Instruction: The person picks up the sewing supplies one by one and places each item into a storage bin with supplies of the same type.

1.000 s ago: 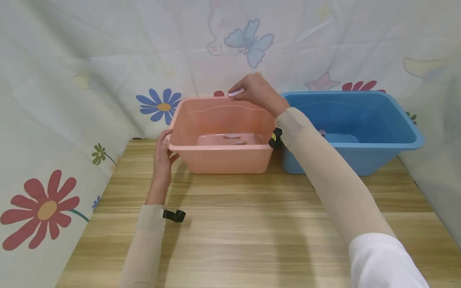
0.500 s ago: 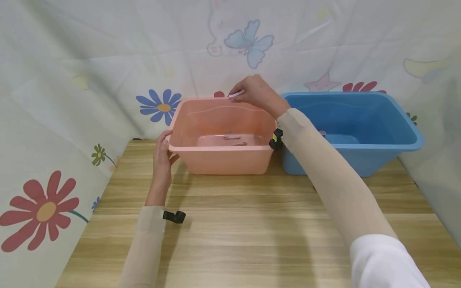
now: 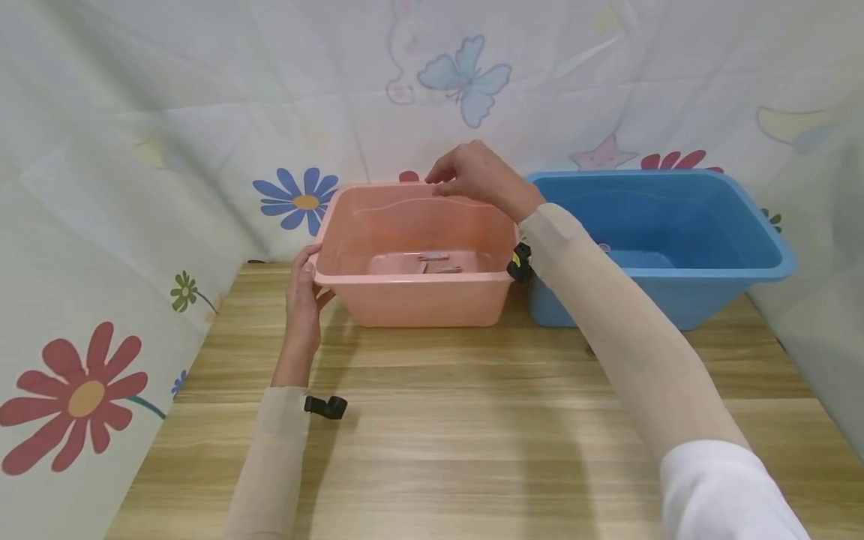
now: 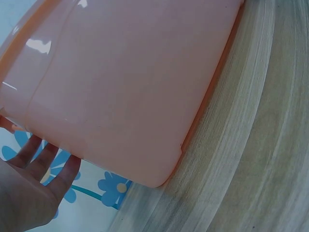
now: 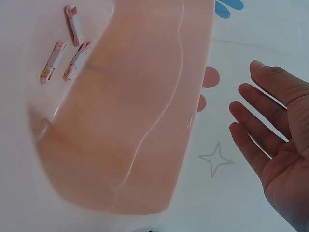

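Note:
In the head view my left hand (image 3: 304, 307) holds the left rim of a pink plastic tub (image 3: 418, 300). The left wrist view has that hand's fingers (image 4: 65, 176) against the tub's outer wall below the rim. Above the tub's back rim hovers my right hand (image 3: 475, 172), holding nothing; its fingers (image 5: 258, 104) are spread and relaxed in the right wrist view. Three slim folded bundles, like soft tape measures, lie on the tub's floor: one bundle (image 5: 73, 25), a second bundle (image 5: 54, 62) and a third bundle (image 5: 77, 60). Each is pale pink with a white band.
A blue plastic tub (image 3: 675, 296) stands just right of the pink one, with a small round item (image 3: 604, 247) inside it. Both sit on a wooden table (image 3: 432, 420). A patterned cloth (image 3: 567, 90) hangs close behind them.
My right hand has let go of the folded bundle it pinched, which now lies in the pink tub with the other two. The left hand has stayed at the rim.

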`<move>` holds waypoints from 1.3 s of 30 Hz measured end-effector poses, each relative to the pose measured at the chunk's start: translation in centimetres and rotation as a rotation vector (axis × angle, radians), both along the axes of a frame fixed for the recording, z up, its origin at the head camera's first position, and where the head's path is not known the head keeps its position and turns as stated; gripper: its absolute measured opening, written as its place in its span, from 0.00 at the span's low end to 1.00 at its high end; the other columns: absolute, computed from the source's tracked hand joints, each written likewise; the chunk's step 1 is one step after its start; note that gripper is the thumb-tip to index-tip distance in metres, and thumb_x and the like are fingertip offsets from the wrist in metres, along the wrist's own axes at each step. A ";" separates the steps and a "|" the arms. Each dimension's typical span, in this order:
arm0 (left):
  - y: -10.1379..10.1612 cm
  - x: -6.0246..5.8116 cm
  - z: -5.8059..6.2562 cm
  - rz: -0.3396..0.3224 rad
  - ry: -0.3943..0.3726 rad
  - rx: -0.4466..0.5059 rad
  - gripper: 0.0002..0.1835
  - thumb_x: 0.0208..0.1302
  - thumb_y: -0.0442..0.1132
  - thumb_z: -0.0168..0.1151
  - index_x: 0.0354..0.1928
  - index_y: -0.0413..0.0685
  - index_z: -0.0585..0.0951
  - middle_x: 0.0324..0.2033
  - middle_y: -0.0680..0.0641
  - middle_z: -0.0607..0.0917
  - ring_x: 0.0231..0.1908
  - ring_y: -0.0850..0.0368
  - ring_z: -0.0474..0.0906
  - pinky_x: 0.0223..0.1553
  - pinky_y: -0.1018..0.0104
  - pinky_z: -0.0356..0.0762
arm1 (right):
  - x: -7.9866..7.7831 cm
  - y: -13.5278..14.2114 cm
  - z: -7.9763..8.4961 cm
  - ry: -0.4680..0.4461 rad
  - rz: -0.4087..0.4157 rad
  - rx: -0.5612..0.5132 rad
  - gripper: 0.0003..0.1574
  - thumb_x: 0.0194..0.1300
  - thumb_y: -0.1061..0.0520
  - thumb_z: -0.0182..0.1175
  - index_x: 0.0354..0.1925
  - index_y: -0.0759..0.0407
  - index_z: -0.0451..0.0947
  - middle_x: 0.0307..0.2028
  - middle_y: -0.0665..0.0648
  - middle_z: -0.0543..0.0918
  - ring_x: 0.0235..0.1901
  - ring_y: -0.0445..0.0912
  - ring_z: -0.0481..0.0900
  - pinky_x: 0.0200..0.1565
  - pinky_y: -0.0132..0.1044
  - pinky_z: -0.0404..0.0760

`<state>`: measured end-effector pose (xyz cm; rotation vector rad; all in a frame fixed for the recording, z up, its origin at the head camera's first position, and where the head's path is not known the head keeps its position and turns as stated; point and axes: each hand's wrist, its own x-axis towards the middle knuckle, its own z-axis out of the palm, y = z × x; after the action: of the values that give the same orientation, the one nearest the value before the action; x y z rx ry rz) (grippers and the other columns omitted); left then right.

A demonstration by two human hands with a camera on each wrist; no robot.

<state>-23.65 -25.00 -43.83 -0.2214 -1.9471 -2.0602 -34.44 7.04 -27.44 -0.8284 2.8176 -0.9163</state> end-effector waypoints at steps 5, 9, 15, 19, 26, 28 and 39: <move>-0.2 -0.1 0.1 0.010 0.004 -0.007 0.24 0.79 0.54 0.43 0.71 0.60 0.69 0.67 0.48 0.72 0.65 0.39 0.72 0.55 0.54 0.75 | -0.1 0.2 0.7 0.106 0.058 0.047 0.17 0.70 0.50 0.65 0.55 0.50 0.86 0.48 0.50 0.87 0.51 0.44 0.78 0.54 0.37 0.80; -0.3 -0.2 0.1 0.019 0.000 -0.011 0.24 0.79 0.54 0.44 0.71 0.60 0.70 0.66 0.48 0.72 0.64 0.40 0.73 0.54 0.55 0.76 | 0.7 0.6 1.6 0.149 0.080 0.064 0.16 0.71 0.49 0.64 0.54 0.49 0.87 0.49 0.50 0.87 0.54 0.46 0.79 0.56 0.40 0.80; -0.4 -0.3 0.0 0.023 -0.004 -0.012 0.24 0.79 0.55 0.44 0.70 0.61 0.70 0.66 0.48 0.73 0.64 0.40 0.73 0.54 0.54 0.75 | 2.6 1.9 2.6 0.187 0.082 0.074 0.18 0.70 0.49 0.65 0.55 0.49 0.86 0.51 0.51 0.87 0.57 0.48 0.79 0.56 0.43 0.80; -0.5 -0.4 -0.1 0.022 -0.003 -0.014 0.23 0.79 0.54 0.43 0.70 0.61 0.70 0.67 0.48 0.72 0.64 0.40 0.73 0.55 0.54 0.76 | 4.0 3.1 2.9 0.181 0.062 0.060 0.18 0.70 0.48 0.65 0.56 0.49 0.86 0.52 0.50 0.87 0.57 0.48 0.78 0.56 0.46 0.79; -0.3 -0.2 0.0 0.014 -0.005 -0.010 0.24 0.78 0.54 0.43 0.71 0.61 0.70 0.66 0.47 0.72 0.64 0.39 0.72 0.55 0.54 0.75 | 6.9 5.4 2.3 0.186 0.043 0.000 0.19 0.72 0.49 0.63 0.58 0.48 0.84 0.53 0.50 0.86 0.55 0.47 0.80 0.52 0.45 0.80; -0.2 -0.2 0.0 0.010 -0.007 -0.008 0.24 0.78 0.54 0.43 0.71 0.60 0.70 0.66 0.46 0.72 0.65 0.38 0.72 0.55 0.54 0.75 | 7.8 5.9 2.0 0.191 0.046 -0.010 0.19 0.72 0.50 0.63 0.59 0.49 0.83 0.53 0.50 0.87 0.51 0.47 0.82 0.48 0.44 0.81; -0.1 -0.4 0.0 0.014 0.005 0.013 0.24 0.78 0.53 0.43 0.70 0.60 0.71 0.66 0.46 0.73 0.63 0.39 0.73 0.55 0.54 0.75 | 12.5 7.4 -0.6 0.331 0.027 -0.097 0.18 0.72 0.50 0.64 0.58 0.49 0.85 0.34 0.47 0.87 0.28 0.43 0.71 0.24 0.39 0.64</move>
<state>-24.05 -25.08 -43.81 -0.2086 -1.9264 -2.0610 -21.94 14.47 -28.01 -1.1237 3.0449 -1.0033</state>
